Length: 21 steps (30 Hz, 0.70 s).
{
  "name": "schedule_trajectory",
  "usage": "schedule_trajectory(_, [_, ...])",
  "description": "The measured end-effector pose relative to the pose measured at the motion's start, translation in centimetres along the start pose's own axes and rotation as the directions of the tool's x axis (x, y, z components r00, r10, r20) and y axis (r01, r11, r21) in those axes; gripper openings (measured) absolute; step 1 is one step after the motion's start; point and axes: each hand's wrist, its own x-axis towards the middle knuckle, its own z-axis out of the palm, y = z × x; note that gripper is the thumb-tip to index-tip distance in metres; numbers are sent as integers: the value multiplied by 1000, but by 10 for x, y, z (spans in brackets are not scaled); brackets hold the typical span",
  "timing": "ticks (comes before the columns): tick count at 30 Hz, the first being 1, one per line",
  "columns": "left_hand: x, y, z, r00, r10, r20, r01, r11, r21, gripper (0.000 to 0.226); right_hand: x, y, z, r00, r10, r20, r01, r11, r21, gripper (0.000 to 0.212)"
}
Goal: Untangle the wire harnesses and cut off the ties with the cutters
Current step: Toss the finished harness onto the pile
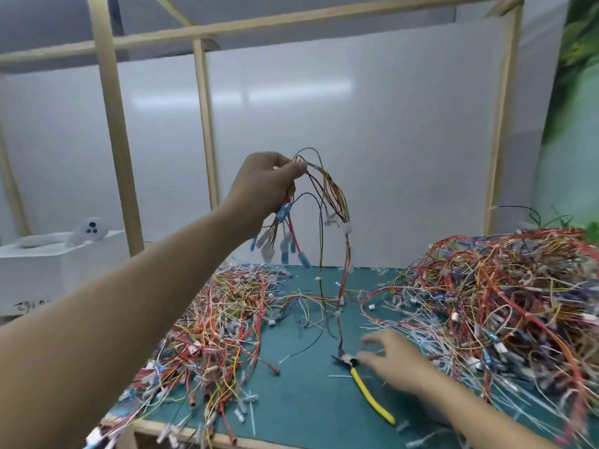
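Left grip (269, 183) raised above the tabletop (308, 400), fingers and thumb pinched together on the top of one wire harness (334, 196). Harness: thin red, yellow, orange and black wires, blue and clear sleeved terminals dangling under the hand, white plastic connectors lower down, tail reaching down to the green mat. Right grip (395, 361) low over the mat, motion-blurred, fingers spread and holding nothing, just beside the head of the cutters (369, 393); contact cannot be told. Cutters lie flat on the mat, dark metal head, slim yellow handles. Left pile (220, 319) of tangled harnesses, flat and spread out; right pile (502, 303) taller, dense, mostly red and orange. Short white cut ties (249, 400) scattered on the mat. Pale wooden frame (116, 140) behind, glossy white wall panel (356, 124).
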Motion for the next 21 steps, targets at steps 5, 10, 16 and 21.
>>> schedule_trajectory(5, [-4, 10, -11, 997, -19, 75, 25, 997, -75, 22, 7, -39, -44, 987, -128, -100, 162, 736, 658, 33])
schedule_trajectory(10, [0, 18, -11, 997, -56, 60, 64, 989, -130, 28, 7, -75, -60, 958, -270, -97, 273, 751, 601, 28])
schedule_trajectory(16, [6, 33, -40, 998, -65, 21, 68, 969, -237, 24, 1, -74, -87, 960, -224, -166, 278, 730, 625, 11])
schedule_trajectory(21, [-1, 21, -31, 999, -20, -50, 14, 993, -117, 24, -10, -77, -108, 972, -104, -212, 232, 583, 779, 16])
